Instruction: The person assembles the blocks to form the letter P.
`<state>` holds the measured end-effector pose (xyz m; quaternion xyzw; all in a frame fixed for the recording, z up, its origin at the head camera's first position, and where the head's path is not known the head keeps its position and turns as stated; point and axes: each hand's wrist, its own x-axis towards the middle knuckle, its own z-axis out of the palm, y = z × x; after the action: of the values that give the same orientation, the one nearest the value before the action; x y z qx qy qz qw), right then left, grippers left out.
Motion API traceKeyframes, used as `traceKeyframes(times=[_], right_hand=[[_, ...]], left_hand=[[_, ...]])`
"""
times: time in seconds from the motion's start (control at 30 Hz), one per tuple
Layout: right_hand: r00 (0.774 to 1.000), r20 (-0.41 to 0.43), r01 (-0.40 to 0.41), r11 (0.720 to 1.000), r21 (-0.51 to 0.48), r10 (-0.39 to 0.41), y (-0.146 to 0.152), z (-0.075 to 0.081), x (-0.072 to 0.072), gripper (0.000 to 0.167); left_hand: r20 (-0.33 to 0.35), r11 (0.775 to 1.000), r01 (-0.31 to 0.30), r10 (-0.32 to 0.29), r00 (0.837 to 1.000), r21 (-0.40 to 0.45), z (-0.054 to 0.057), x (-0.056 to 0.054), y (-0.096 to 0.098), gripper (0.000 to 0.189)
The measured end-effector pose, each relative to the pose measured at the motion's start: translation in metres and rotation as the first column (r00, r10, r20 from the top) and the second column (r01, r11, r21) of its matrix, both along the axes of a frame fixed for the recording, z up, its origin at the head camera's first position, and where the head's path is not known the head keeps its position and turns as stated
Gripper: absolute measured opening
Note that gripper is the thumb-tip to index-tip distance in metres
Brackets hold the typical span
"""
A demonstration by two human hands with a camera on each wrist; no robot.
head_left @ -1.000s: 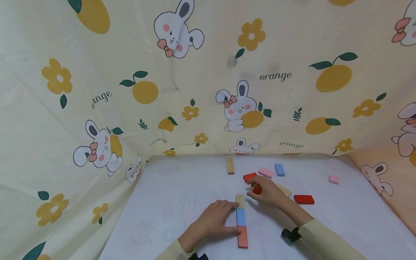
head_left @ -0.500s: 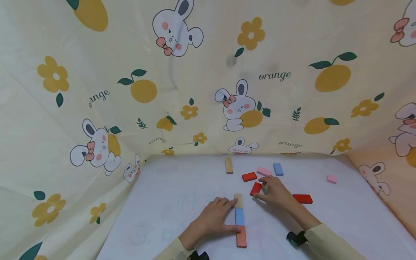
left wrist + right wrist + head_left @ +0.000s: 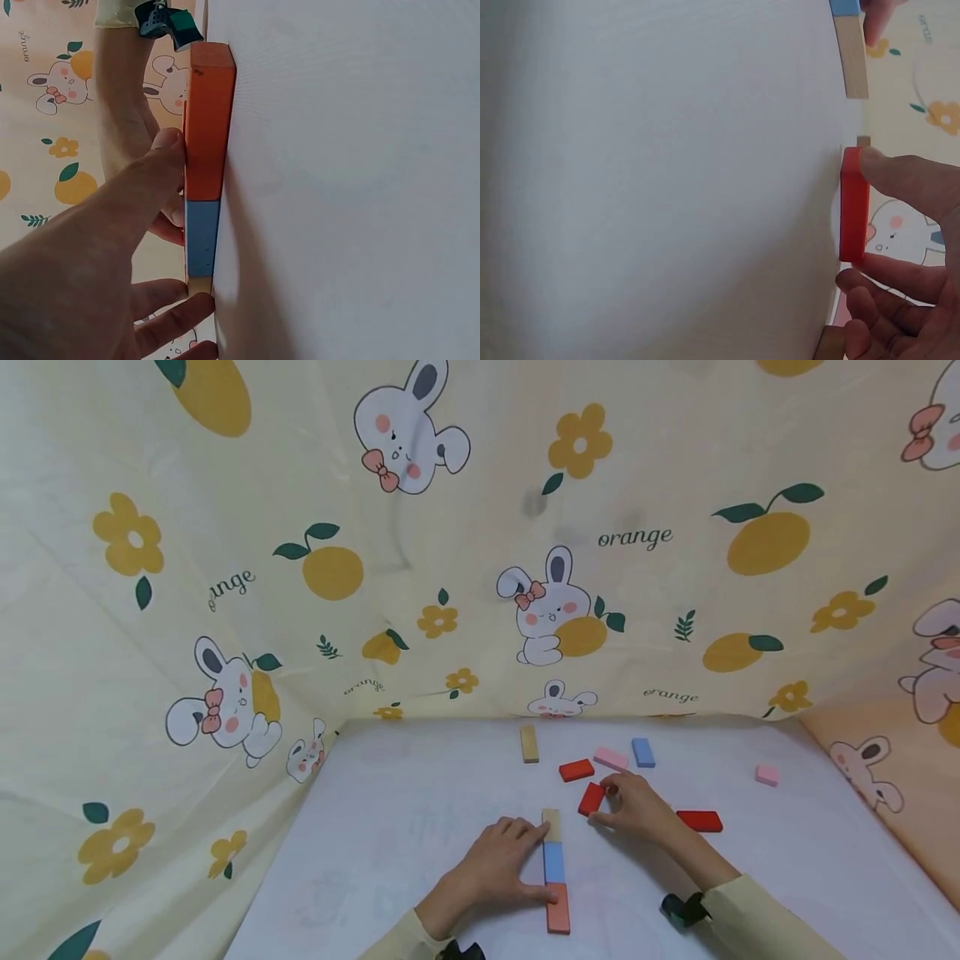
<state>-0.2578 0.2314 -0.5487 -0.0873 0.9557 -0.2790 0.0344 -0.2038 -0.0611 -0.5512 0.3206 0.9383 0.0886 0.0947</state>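
Observation:
A straight row of three blocks lies on the white table (image 3: pixel 390 793): a plain wooden block (image 3: pixel 552 829) at the far end, a blue block (image 3: pixel 553 862) in the middle, an orange block (image 3: pixel 558 918) nearest. My left hand (image 3: pixel 487 864) is spread along the row's left side, thumb on the orange block and fingertips at the wooden one. To the right of the row's far end, my right hand (image 3: pixel 636 806) pinches a red block (image 3: pixel 591 798) between thumb and index finger. In the right wrist view this red block (image 3: pixel 853 202) is gripped by its two ends, close over the tabletop.
Behind my right hand lie another red block (image 3: pixel 577 769), a pink block (image 3: pixel 610 757) and a blue block (image 3: pixel 642 752). A wooden block (image 3: pixel 529 744) stands farther back, a red block (image 3: pixel 699 821) and small pink block (image 3: pixel 767 774) to the right. A printed curtain (image 3: pixel 465 543) encloses the table.
The red block in my right hand has gone from mostly hidden under the fingers to plainly visible, lying flatter, as the hand shifted right. My left hand keeps its place on the row.

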Motion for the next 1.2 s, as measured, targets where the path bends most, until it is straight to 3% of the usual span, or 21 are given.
traceKeyframes(times=[0.23, 0.47, 0.73, 0.97, 1.2], right_hand=[[1.0, 0.004, 0.007, 1.0, 0.016, -0.007, -0.002, 0.001, 0.0, 0.069], [0.999, -0.043, -0.02, 1.0, 0.014, 0.021, -0.006, 0.004, -0.001, 0.066], [0.989, -0.078, -0.132, 0.989, -0.071, 0.127, -0.01, 0.008, -0.014, 0.058], [0.964, -0.128, -0.247, 0.964, -0.095, 0.234, -0.015, 0.004, -0.025, 0.06], [0.96, -0.085, -0.27, 0.961, -0.055, 0.265, -0.022, 0.004, -0.037, 0.065]], left_hand=[[-0.018, 1.0, 0.007, -0.008, 1.0, -0.003, -0.003, -0.001, 0.0, 0.105], [-0.016, 1.0, 0.008, -0.008, 1.0, -0.006, -0.002, -0.001, 0.0, 0.104], [-0.013, 1.0, 0.009, -0.009, 1.0, -0.003, -0.002, 0.0, 0.0, 0.104], [0.008, 1.0, 0.005, -0.005, 1.0, -0.008, -0.001, 0.0, 0.0, 0.104], [0.006, 1.0, 0.008, -0.008, 1.0, -0.007, -0.001, 0.0, 0.0, 0.104]])
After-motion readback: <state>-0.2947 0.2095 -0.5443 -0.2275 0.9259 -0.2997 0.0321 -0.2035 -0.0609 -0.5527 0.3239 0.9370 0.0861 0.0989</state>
